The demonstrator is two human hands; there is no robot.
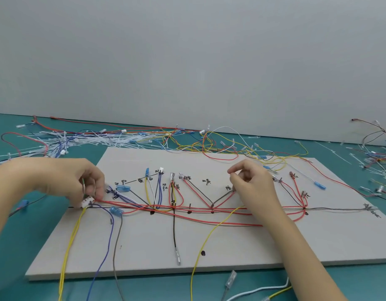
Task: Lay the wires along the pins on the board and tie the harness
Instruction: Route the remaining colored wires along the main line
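A grey board [231, 242] lies on the teal table, with pins and handwritten marks. Red, grey, yellow, blue and white wires run along its middle line [187, 208], looping up to several terminals. My left hand [74, 181] is at the board's left edge and pinches a white connector [87, 202] where yellow, blue and red wires meet. My right hand [252, 187] hovers over the middle right of the board with fingers curled, thumb and forefinger close together near a pin; whether it pinches a wire I cannot tell. A yellow wire [209, 233] runs from under that hand down off the board's front edge.
A heap of white cable ties [89, 139] and loose wires [198, 144] lies behind the board. More wires and terminals are piled at the far right [376, 157]. A loose clear terminal [230, 279] and a pale blue wire lie in front of the board.
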